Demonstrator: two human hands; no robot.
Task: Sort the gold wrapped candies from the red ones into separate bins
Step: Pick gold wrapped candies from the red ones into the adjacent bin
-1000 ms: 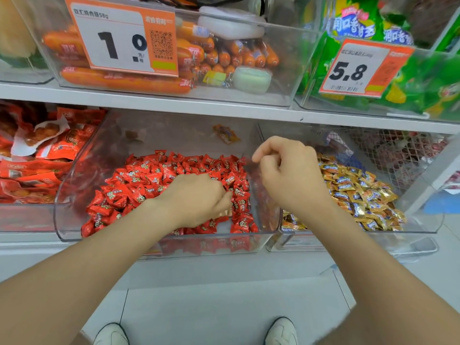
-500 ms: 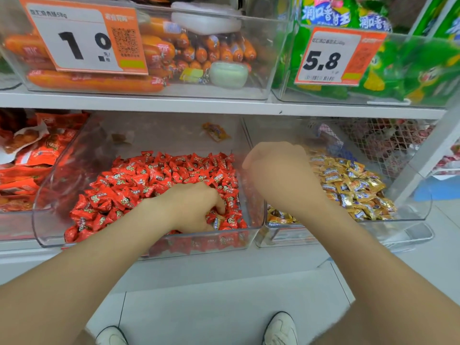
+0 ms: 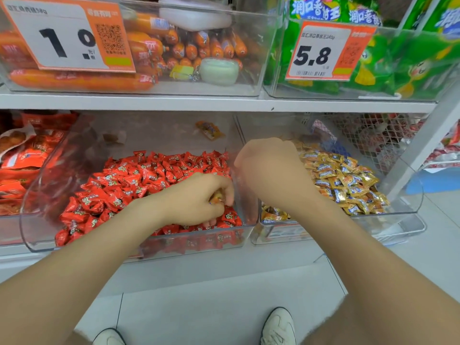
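Note:
A clear bin [image 3: 32, 215] on the lower shelf holds a heap of red wrapped candies [image 3: 139, 180]. My left hand [image 3: 196, 197] is down in its front right corner, fingers curled around a gold wrapped candy [image 3: 216, 196]. To the right, a second clear bin [image 3: 412, 195] holds gold wrapped candies [image 3: 343, 180]. My right hand [image 3: 271, 168] hovers over that bin's left side, near the wall between the bins. Its fingers curl downward out of sight. One stray gold candy [image 3: 209, 129] lies at the back of the red bin.
The shelf above [image 3: 224, 103] carries bins of orange sausages [image 3: 189, 48] and green bags [image 3: 398, 63], each with a price tag. Red snack packets [image 3: 27, 155] fill the bin at far left. A white shelf post [image 3: 428, 145] slants at right. My shoes [image 3: 278, 327] stand on the grey floor.
My left hand has dug further right into the red candies and now has a gold candy between its fingers. My right hand stays near the wall between the bins.

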